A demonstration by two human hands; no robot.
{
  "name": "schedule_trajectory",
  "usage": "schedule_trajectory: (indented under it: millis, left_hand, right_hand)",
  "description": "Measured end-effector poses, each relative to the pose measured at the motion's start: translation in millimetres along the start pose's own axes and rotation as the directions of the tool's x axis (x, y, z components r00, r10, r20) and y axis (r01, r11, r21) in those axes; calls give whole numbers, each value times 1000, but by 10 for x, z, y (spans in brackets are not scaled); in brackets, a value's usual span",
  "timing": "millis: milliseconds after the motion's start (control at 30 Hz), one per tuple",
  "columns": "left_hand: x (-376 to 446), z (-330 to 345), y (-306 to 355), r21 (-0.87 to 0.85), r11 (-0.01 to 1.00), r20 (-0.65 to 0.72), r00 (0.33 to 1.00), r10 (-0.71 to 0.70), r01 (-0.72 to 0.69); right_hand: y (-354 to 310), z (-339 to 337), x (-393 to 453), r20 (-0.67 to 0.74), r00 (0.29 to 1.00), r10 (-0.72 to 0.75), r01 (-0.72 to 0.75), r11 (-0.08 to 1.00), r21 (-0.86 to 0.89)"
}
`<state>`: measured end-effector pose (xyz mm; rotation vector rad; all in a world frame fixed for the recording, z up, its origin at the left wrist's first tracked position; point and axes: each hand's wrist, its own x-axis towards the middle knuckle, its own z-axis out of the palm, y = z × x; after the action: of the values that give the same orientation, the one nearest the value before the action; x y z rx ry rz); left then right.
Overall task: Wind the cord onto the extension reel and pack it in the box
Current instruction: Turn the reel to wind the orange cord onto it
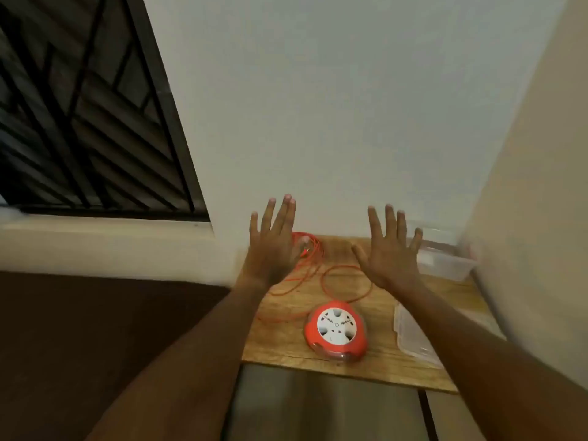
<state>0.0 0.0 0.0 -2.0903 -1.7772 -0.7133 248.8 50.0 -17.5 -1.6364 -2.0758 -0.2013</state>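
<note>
Your left hand (270, 246) and right hand (389, 253) hover with fingers spread above the round orange reel (335, 329) and its loose cord (346, 281) on the wooden worktop (286, 342).

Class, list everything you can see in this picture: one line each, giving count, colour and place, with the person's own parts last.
Extension reel: one, orange with white socket face, near edge of table.
Cord: one, orange, unwound in loose loops behind the reel.
Box: one, clear plastic, far right corner.
Lid: one, clear plastic, right of the reel.
Table: one, brown wood, against the wall.
Window grille: one, black, upper left.
Left hand: one, fingers spread, raised, holding nothing.
Right hand: one, fingers spread, raised, holding nothing.
</note>
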Motion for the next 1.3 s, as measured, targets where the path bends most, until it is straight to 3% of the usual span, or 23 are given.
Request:
schedule_trajectory:
  millis: [167, 300, 400, 500, 567, 800, 933, 1033, 1167, 1300]
  left_hand:
    - [-561, 797, -9, -193, 980, 196, 981, -7, 46]
    - [-841, 1335, -96, -276, 947, 555, 832, 17, 166]
    - [-964, 1611, -149, -350, 906, 692, 718, 79, 238]
    - [-996, 1802, -156, -415, 868, 684, 722, 99, 274]
    - [-946, 1903, -125, -442, 837, 671, 738, 69, 324]
    - [-747, 2023, -62, -493, 663, 709, 702, -70, 564]
    - [-524, 2009, -119, -562, 535, 712, 698, -75, 631]
    - [-287, 1964, -112, -643, 491, 660, 751, -36, 588]
    - [70, 1899, -74, -638, 439, 664, 741, -103, 633]
    - [366, 1837, 3, -676, 269, 662, 726, -187, 686]
  right_hand:
    - [16, 634, -602, 193, 979, 66, -70, 997, 14]
    - [35, 984, -984, 394, 899, 192, -201, 979, -19]
    - [4, 1123, -1265, 558, 807, 193, -345, 921, 181]
    - [-12, 1220, -1473, 682, 713, 161, -425, 874, 237]
    - [-30, 1272, -1494, 658, 720, 222, -478, 846, 238]
    - [-124, 1351, -1210, 615, 728, 301, -589, 733, 339]
    - [-31, 1311, -949, 552, 782, 291, -554, 730, 400]
    - [38, 1263, -711, 531, 812, 241, -491, 774, 399]
    - [135, 1182, -387, 528, 830, 182, -428, 815, 391]
    - [200, 1121, -54, 515, 856, 42, -283, 872, 399]
